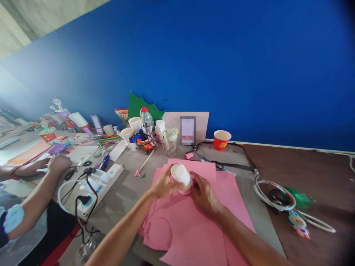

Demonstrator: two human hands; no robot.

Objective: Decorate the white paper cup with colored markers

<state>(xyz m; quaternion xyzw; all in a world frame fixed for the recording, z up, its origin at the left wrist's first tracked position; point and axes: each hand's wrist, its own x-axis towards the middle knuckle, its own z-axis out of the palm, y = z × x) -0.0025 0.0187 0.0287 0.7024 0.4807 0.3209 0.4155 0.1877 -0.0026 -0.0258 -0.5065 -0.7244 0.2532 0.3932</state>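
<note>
Now holding a white cup (180,173) tilted above pink sheets (194,225), with the left hand (165,184) wrapped around its left side and thumb across its front. Touching or nearly touching the cup's right side with the bent fingers of the right hand (205,194); cannot tell whether pinching it. Showing pink at the cup's lower edge. Just beyond the sheets on the table (127,203), near a small pink roll (189,156), standing upright: a clear jar (172,147) and, farther right, a red cup (221,142). Off to the left, lying near another person's forearm (36,199): a white power strip (118,171) with plugs in it.
</note>
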